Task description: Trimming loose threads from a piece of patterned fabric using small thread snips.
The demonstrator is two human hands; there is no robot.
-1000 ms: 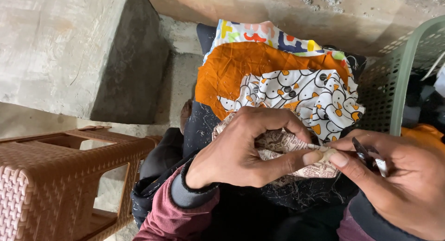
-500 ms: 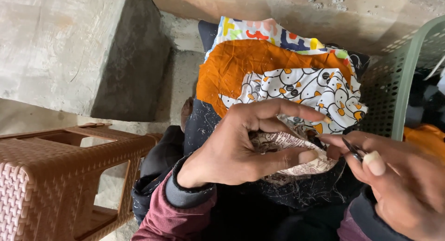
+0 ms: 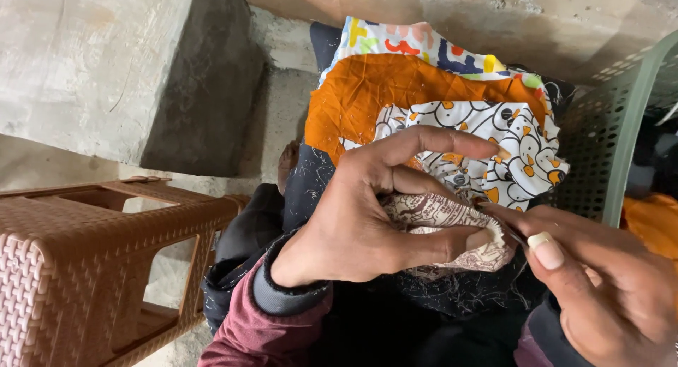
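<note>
Beside brown stool [image 3: 85, 261] and green basket [image 3: 614, 127], both hands' fingers [image 3: 480, 238] pinch patterned cloth [image 3: 452, 215].

A rough grey concrete block [image 3: 106, 63] fills the ten o'clock corner, its shaded side face darker. Along twelve o'clock runs a bare, pitted concrete wall [image 3: 438, 10]. At eight o'clock stands a brown woven-pattern plastic stool [image 3: 85, 261] on the pale concrete floor [image 3: 28, 166]. A green perforated plastic basket [image 3: 621, 120] rises at three o'clock. Light is soft and even.
</note>
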